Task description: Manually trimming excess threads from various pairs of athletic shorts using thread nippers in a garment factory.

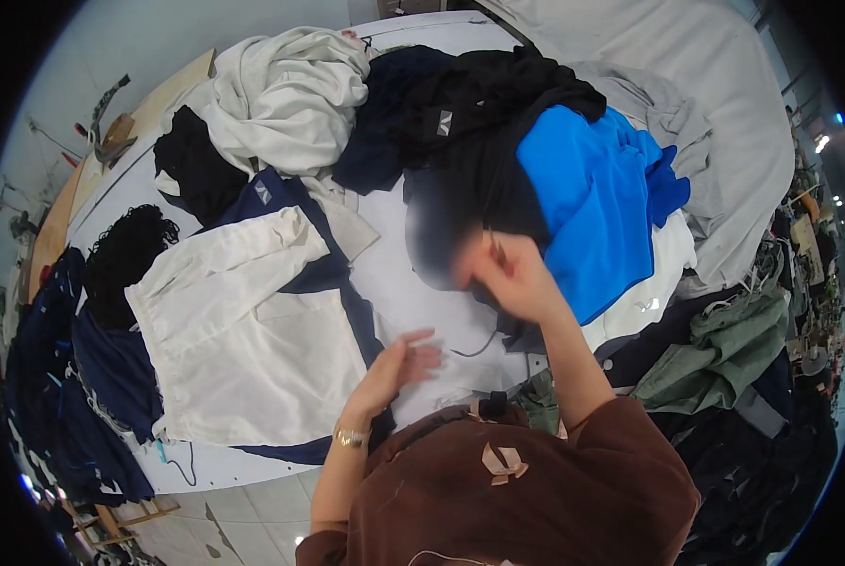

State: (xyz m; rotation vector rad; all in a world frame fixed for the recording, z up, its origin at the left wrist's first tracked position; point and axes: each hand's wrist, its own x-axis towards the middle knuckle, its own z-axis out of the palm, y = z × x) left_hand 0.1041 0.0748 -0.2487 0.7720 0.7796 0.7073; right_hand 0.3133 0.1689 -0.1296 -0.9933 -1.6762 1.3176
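My right hand is closed in a pinch over the middle of the table, its fingertips blurred by motion. At the fingertips is a dark, smeared piece of cloth, with its far part beside a black garment. My left hand is held above the white tabletop, its fingers stretched out and nothing in them. Left of that hand a white garment lies spread over a navy one. To the right of my right hand is a bright blue cloth.
A large heap of white cloth lies at the far left, near black cloth and a frilly black bundle. Green cloth sits on the right. A pale grey sheet covers the far right. Navy garments hang at left.
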